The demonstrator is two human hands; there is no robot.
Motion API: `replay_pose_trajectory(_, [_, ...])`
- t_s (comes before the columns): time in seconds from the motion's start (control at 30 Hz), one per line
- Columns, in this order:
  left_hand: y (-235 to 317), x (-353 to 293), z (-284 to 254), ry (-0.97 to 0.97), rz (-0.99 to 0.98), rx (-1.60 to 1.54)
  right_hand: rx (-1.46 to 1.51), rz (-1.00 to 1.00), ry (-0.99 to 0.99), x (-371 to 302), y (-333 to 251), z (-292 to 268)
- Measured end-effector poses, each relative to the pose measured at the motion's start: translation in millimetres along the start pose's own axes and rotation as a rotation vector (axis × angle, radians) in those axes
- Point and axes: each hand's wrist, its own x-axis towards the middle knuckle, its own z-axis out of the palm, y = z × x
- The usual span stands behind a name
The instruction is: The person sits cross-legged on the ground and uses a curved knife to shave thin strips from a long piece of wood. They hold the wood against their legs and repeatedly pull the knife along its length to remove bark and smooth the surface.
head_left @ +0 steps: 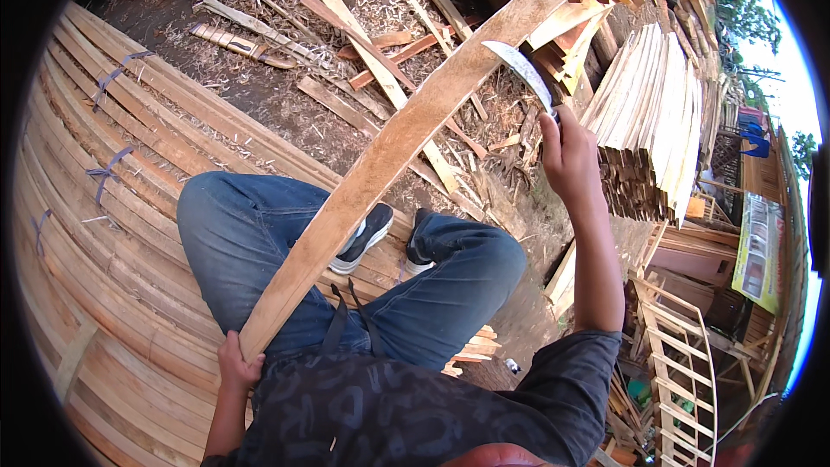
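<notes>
A long, flat wooden plank (406, 125) runs slantwise over my lap, from low on the left up to the far right. Its near end is gripped by my left hand (238, 363), the fingers wrapped round the edge. My right hand (571, 151) is closed round the handle of a curved knife (523, 69), and most of that handle is hidden in the fist. The blade arcs up and left, its tip over the plank's right edge near the far end; I cannot tell whether it touches the wood.
I sit on bundled wooden strips (156, 233) tied with dark bands. A wooden sheath (242, 45) lies among shavings and scrap boards ahead. Stacked slats (648, 112) stand at right, with a wooden ladder-like frame (679, 372) and a yellow-green banner (758, 251) beyond.
</notes>
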Motion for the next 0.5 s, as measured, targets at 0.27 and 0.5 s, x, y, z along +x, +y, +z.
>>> replay_pose_trajectory(0.27, [-1,1,1,0.002,-0.021,-0.009,-0.220,0.134,0.205,83,71,-27])
replay_pose_trajectory(0.5, [-8,3,6,0.048,0.073,0.044,-0.199,0.285,0.347,76,122,-72])
